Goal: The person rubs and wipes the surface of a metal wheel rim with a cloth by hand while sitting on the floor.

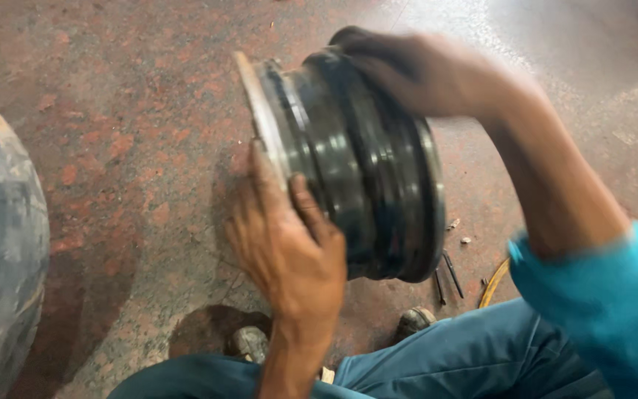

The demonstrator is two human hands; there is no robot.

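A dark steel wheel rim [363, 162] stands on edge above the floor, held between both hands. My left hand [286, 244] grips its near left flange, thumb lying on the barrel. Over the top of the rim, my right hand [422, 70] is closed on the upper edge, blurred by motion. The rim's lighter outer lip [260, 111] faces left.
A large grey tyre [1, 251] fills the left edge. The floor is reddish speckled stone [127, 111]. Small dark metal rods [448, 273] and a yellow hose piece [492, 284] lie under the rim. My teal trouser legs [467, 355] and shoes [249, 343] are at the bottom.
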